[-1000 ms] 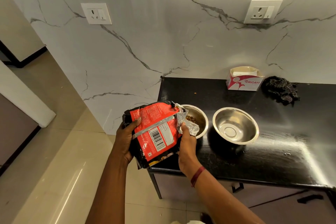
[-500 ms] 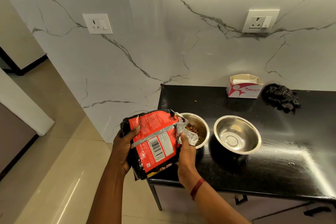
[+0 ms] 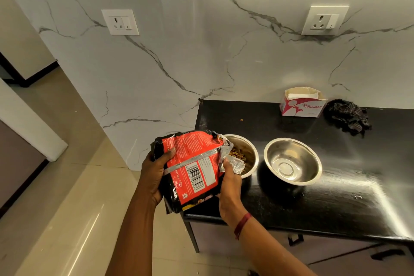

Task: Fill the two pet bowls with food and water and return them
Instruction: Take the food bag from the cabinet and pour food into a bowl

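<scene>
A red and black pet food bag (image 3: 192,168) is tipped sideways, its torn silver mouth over the left steel bowl (image 3: 247,149). Brown kibble (image 3: 238,155) lies in that bowl. My left hand (image 3: 154,172) grips the bag's bottom end from the left. My right hand (image 3: 229,182) holds the bag near its open mouth, fingers on the foil. To the right of the first stands a second steel bowl (image 3: 293,161), with no food in it. Both bowls stand at the left end of the black countertop (image 3: 349,199).
A white and red tissue box (image 3: 302,103) and a dark crumpled cloth (image 3: 348,116) sit at the back of the counter by the marble wall. One loose kibble (image 3: 241,120) lies behind the bowls. Cabinet drawers are below; tiled floor lies to the left.
More kibble shows in the left bowl than a second ago. My hands and the bag hold nearly the same pose; the camera view has tilted upward.
</scene>
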